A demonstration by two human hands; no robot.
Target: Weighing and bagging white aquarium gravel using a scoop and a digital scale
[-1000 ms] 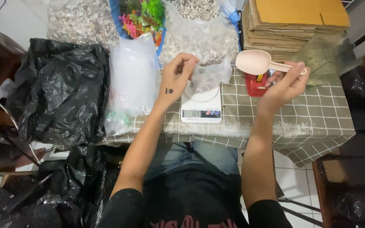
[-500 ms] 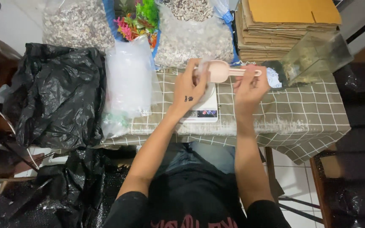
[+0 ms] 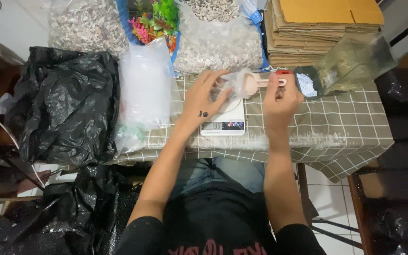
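Left hand pinches open a small clear bag over the white scale at table centre, so the right hand, closed on the pink scoop handle, can tip gravel in for weighing.

A glossy crinkled black plastic bag is lying beside a clear shiny plastic bag. The smooth matt pink plastic scoop is hovering over the checked cloth tablecloth; matt brown cardboard sheets are stacked behind.

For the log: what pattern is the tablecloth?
Grey-green tablecloth with a white grid of squares; head view.
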